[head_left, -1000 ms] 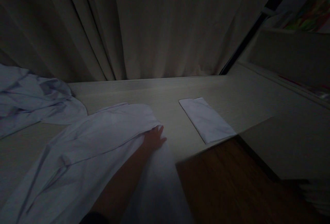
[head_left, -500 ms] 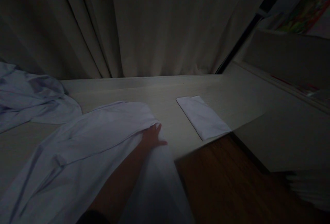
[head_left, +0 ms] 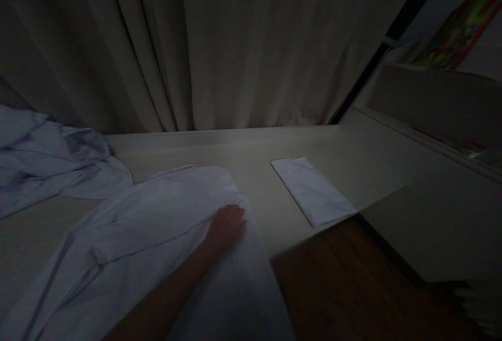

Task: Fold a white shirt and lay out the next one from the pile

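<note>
Pressing down on the white garment [head_left: 157,236] near its right edge, I judge the risk is dragging it off the table [head_left: 254,173], since part of the cloth already hangs over the front edge. Which hand [head_left: 226,224] this is I cannot tell; its fingers look curled, gripping nothing that I can see. The garment lies under it and spreads leftward. 1 folded cloth [head_left: 314,192] lies apart to the right.

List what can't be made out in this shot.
- Head view: which hand rests on the white garment; the arm leaves the bottom edge.
- The other hand: out of frame.
- Crumpled cloth: cut by the left edge.
- Colourful item, top right: too dim, cut off.
</note>
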`<state>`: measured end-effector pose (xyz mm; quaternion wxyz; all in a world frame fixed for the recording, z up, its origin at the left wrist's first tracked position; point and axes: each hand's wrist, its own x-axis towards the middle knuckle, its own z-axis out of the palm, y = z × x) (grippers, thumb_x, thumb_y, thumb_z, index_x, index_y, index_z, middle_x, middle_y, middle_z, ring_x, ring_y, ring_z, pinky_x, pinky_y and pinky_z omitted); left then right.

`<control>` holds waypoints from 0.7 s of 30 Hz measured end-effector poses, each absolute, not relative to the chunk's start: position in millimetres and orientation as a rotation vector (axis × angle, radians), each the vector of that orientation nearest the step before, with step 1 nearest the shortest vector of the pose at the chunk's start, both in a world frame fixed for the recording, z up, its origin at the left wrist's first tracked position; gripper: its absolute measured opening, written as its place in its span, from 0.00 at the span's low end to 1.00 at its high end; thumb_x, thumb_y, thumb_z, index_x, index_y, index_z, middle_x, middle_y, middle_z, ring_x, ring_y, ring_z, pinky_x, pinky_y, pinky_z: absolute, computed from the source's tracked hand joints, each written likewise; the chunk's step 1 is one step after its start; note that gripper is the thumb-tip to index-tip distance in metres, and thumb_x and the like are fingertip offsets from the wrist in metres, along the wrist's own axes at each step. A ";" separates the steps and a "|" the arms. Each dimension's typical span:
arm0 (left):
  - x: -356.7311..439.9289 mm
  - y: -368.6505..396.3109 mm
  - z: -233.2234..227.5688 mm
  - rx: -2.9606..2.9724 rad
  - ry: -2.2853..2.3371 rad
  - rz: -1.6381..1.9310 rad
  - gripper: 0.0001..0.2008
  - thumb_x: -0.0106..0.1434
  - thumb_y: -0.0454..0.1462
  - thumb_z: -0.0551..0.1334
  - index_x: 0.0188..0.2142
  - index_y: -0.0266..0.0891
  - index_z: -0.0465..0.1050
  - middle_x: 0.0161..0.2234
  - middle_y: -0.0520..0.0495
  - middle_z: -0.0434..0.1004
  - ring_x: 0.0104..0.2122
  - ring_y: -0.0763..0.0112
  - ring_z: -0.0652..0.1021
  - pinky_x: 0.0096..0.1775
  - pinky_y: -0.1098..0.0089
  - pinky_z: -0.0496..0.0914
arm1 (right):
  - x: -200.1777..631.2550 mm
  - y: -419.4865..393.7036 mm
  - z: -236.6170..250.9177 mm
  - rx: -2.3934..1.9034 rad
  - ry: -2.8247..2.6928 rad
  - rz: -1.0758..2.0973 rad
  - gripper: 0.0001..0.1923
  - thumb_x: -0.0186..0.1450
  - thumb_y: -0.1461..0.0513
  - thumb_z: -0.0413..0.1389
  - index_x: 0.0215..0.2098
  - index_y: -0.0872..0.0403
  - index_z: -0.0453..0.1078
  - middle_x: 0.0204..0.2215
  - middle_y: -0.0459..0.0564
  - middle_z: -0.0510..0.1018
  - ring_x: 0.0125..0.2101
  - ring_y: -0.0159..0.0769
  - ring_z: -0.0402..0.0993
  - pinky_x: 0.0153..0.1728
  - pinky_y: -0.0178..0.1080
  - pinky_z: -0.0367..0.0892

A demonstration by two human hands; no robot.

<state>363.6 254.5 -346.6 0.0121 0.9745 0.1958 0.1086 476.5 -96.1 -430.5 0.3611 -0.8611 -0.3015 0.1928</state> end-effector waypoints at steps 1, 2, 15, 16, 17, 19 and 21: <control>345.2 263.7 -345.4 3.040 0.691 0.387 0.21 0.66 0.44 0.46 0.53 0.40 0.65 0.54 0.40 0.69 0.55 0.59 0.68 0.56 0.58 0.60 | 487.2 -84.9 -429.8 -2.200 -0.791 0.487 0.14 0.65 0.54 0.53 0.45 0.50 0.69 0.46 0.51 0.74 0.45 0.38 0.71 0.44 0.45 0.70; 324.9 274.8 -345.3 3.035 0.805 0.403 0.22 0.65 0.45 0.47 0.53 0.39 0.66 0.54 0.39 0.70 0.55 0.57 0.68 0.55 0.57 0.60 | 496.9 -71.4 -428.7 -2.176 -0.807 0.480 0.13 0.64 0.54 0.53 0.44 0.51 0.70 0.45 0.52 0.75 0.44 0.39 0.71 0.45 0.46 0.69; 147.6 322.8 -357.1 2.906 1.332 0.061 0.23 0.63 0.36 0.41 0.46 0.41 0.72 0.50 0.42 0.74 0.48 0.60 0.74 0.50 0.58 0.63 | 519.9 196.8 -363.1 -2.113 -1.240 0.009 0.18 0.64 0.63 0.46 0.51 0.54 0.67 0.49 0.53 0.73 0.48 0.33 0.68 0.50 0.34 0.60; 143.9 324.9 -357.8 2.902 1.323 0.077 0.23 0.63 0.36 0.41 0.45 0.42 0.73 0.49 0.42 0.75 0.48 0.61 0.74 0.51 0.58 0.63 | 521.1 205.5 -361.9 -2.135 -1.266 -0.004 0.18 0.64 0.64 0.46 0.51 0.53 0.67 0.49 0.52 0.72 0.49 0.33 0.68 0.50 0.34 0.60; 140.4 328.2 -359.6 2.906 1.311 0.088 0.23 0.63 0.35 0.42 0.45 0.43 0.74 0.49 0.43 0.75 0.48 0.61 0.74 0.51 0.58 0.63 | 522.4 211.9 -361.2 -2.160 -1.291 -0.016 0.18 0.64 0.64 0.47 0.51 0.52 0.67 0.49 0.51 0.72 0.49 0.33 0.68 0.49 0.34 0.60; 133.0 337.2 -366.2 2.933 1.345 0.107 0.22 0.62 0.36 0.44 0.46 0.43 0.73 0.50 0.43 0.75 0.49 0.61 0.74 0.52 0.58 0.62 | 525.3 219.4 -360.9 -2.219 -1.329 -0.043 0.17 0.63 0.64 0.48 0.48 0.51 0.68 0.48 0.50 0.73 0.47 0.33 0.68 0.47 0.34 0.60; 124.3 346.4 -374.6 2.967 1.460 0.127 0.23 0.62 0.37 0.45 0.51 0.42 0.70 0.53 0.41 0.72 0.52 0.59 0.72 0.53 0.57 0.62 | 528.0 222.7 -361.4 -2.287 -1.340 -0.075 0.14 0.62 0.64 0.48 0.45 0.51 0.69 0.45 0.50 0.74 0.46 0.34 0.69 0.45 0.34 0.60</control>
